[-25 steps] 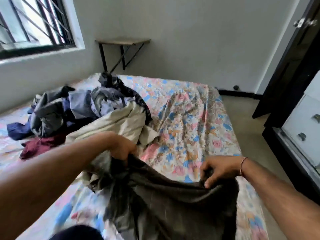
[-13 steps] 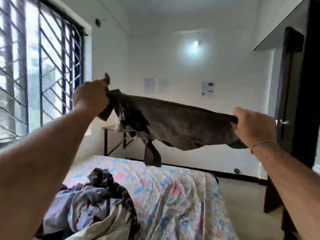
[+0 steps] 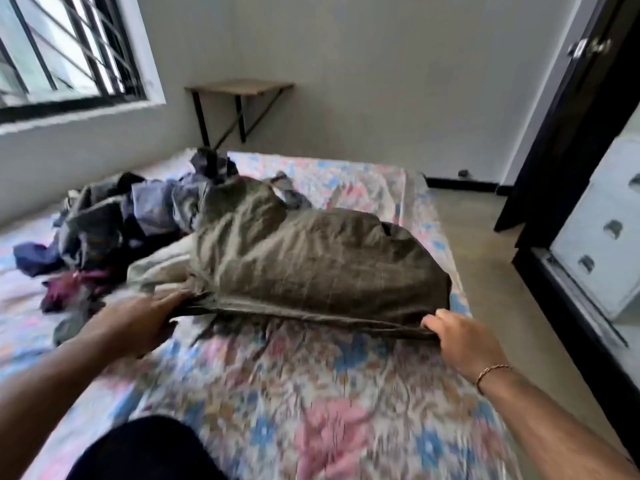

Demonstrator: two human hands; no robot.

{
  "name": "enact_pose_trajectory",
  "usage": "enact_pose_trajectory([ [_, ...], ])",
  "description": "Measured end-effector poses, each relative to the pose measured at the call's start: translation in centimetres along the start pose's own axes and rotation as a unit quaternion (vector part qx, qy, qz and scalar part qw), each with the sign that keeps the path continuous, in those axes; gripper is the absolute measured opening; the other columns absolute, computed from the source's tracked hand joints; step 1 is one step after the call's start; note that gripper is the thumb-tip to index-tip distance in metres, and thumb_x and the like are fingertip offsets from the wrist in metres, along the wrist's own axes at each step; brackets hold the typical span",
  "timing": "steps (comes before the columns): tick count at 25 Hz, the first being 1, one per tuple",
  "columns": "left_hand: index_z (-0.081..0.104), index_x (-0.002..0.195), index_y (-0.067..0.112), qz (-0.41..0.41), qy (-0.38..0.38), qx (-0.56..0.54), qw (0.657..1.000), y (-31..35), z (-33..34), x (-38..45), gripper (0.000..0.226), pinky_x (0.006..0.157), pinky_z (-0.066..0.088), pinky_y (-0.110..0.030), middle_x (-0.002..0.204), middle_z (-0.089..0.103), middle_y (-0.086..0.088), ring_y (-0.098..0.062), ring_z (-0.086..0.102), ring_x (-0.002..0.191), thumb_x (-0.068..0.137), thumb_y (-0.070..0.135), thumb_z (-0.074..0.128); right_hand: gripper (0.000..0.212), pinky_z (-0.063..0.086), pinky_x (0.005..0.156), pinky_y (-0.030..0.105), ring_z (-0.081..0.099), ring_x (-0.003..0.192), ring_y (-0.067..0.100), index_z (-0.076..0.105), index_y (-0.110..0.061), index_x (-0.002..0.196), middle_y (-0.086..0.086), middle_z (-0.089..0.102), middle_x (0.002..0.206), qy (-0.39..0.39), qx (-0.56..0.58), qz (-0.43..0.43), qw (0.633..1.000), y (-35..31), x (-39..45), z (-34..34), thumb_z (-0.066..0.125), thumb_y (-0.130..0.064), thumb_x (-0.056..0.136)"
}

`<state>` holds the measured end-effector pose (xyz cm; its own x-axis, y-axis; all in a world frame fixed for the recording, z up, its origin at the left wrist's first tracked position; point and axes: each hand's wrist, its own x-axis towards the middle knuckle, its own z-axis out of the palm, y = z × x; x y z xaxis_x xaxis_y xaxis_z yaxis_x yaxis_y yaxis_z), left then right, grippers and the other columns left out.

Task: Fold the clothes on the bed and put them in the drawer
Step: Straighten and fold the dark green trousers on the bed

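1. A grey-green garment lies spread on the bed, which has a floral sheet. The cloth is puffed up in the middle, and its far part rests over the pile of clothes.
2. The left hand holds the near left corner of the garment. Its fingers lie on top of the hem; how the thumb sits under the cloth I cannot tell because of blur.
3. The right hand grips the near right corner, with the fingers curled over the edge of the hem. A thin bracelet is on this wrist.
4. The hem is stretched almost straight between the two hands, just above the sheet.
5. The pile of unfolded clothes is at the left side of the bed, below the barred window.
6. White drawers with small handles stand at the right, inside a dark frame, well apart from the garment.
7. A small wall table is behind the bed.
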<state>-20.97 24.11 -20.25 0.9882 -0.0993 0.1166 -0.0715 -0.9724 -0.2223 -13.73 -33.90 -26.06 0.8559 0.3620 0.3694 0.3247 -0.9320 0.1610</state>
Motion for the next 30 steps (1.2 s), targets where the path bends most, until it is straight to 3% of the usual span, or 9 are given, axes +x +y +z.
enact_pose_trajectory([
  [5,0.041,0.151,0.037,0.047,-0.048,-0.069,0.995,0.5,4.3,-8.2,0.07,0.063,0.058,-0.041,0.1,0.078,-0.012,-0.036,0.076,0.08,0.086,0.046,0.063,0.034,0.047,0.044,0.034,0.067,0.064,0.026,0.075,-0.026,0.098,-0.002,0.061,0.078,-0.081,0.043,0.003,0.996,-3.2,-10.4,0.5,0.084,-0.022,0.065],
  [9,0.063,0.136,0.043,0.004,-0.188,-0.127,0.974,1.4,3.1,-10.0,0.044,0.093,0.053,-0.034,0.126,0.074,-0.002,-0.023,0.07,0.116,0.1,0.065,0.05,0.043,0.053,0.055,0.037,0.066,0.069,0.03,0.079,-0.025,0.099,-0.002,0.065,0.078,-0.11,0.09,0.093,0.986,-3.3,-14.5,-1.1,0.081,0.001,0.064],
  [12,0.075,0.096,0.02,-0.079,-0.227,-0.191,0.952,1.4,2.7,-8.3,0.063,0.081,0.049,-0.032,0.096,0.076,-0.008,-0.023,0.071,0.094,0.093,0.071,0.038,0.05,0.055,0.07,0.037,0.067,0.086,0.027,0.077,-0.026,0.109,-0.004,0.066,0.093,-0.126,0.128,0.089,0.98,-3.1,-14.3,-1.2,0.074,0.001,0.067],
  [14,0.076,0.103,0.016,-0.154,-0.142,-0.252,0.945,1.1,3.4,-5.4,0.042,0.064,0.049,-0.032,0.081,0.073,-0.011,-0.027,0.068,0.074,0.101,0.053,0.057,0.061,0.051,0.094,0.04,0.058,0.114,0.023,0.066,-0.03,0.128,-0.006,0.059,0.121,-0.168,0.139,0.045,0.975,-2.0,-13.9,-1.3,0.069,-0.015,0.069],
  [17,0.06,0.112,0.01,-0.303,-0.108,-0.461,0.827,0.6,4.5,-1.2,0.015,0.046,0.053,-0.031,0.089,0.066,-0.018,-0.029,0.062,0.062,0.102,0.021,0.066,0.071,0.029,0.114,0.04,0.032,0.139,0.013,0.05,-0.033,0.143,-0.011,0.037,0.151,-0.178,0.222,0.033,0.958,-2.3,-15.2,-2.3,0.067,-0.04,0.074],
  [19,0.06,0.107,0.003,-0.352,-0.166,-0.507,0.769,1.0,5.6,0.5,0.023,0.053,0.056,-0.035,0.088,0.06,-0.02,-0.029,0.059,0.064,0.099,0.022,0.071,0.071,0.031,0.114,0.04,0.034,0.138,0.012,0.05,-0.032,0.143,-0.011,0.037,0.152,-0.151,0.186,-0.006,0.971,-4.1,-15.7,-2.5,0.072,-0.053,0.079],
  [23,0.071,0.096,0.006,-0.358,-0.108,-0.471,0.799,2.9,7.0,0.4,0.022,0.071,0.054,-0.034,0.082,0.069,-0.012,-0.027,0.064,0.073,0.09,0.024,0.081,0.054,0.052,0.098,0.04,0.056,0.122,0.016,0.066,-0.025,0.13,-0.006,0.06,0.133,-0.118,0.121,-0.038,0.985,-6.5,-14.8,-1.2,0.063,-0.055,0.085],
  [27,0.07,0.097,0.011,-0.38,0.031,-0.694,0.611,2.0,7.0,-1.3,0.015,0.085,0.061,-0.048,0.094,0.077,-0.015,-0.032,0.074,0.086,0.098,0.026,0.069,0.059,0.059,0.076,0.039,0.065,0.093,0.02,0.074,-0.013,0.118,-0.003,0.065,0.105,-0.094,0.077,-0.005,0.993,-6.9,-12.8,-0.4,0.086,-0.003,0.06],
  [30,0.068,0.099,0.01,-0.365,0.062,-0.644,0.669,2.9,7.4,-3.1,0.014,0.07,0.057,-0.035,0.09,0.075,-0.012,-0.025,0.07,0.077,0.103,0.023,0.064,0.075,0.049,0.068,0.023,0.052,0.077,0.006,0.056,-0.022,0.147,-0.013,0.049,0.099,-0.213,0.085,0.048,0.972,-7.5,-11.3,-1.7,0.07,-0.003,0.076],
])
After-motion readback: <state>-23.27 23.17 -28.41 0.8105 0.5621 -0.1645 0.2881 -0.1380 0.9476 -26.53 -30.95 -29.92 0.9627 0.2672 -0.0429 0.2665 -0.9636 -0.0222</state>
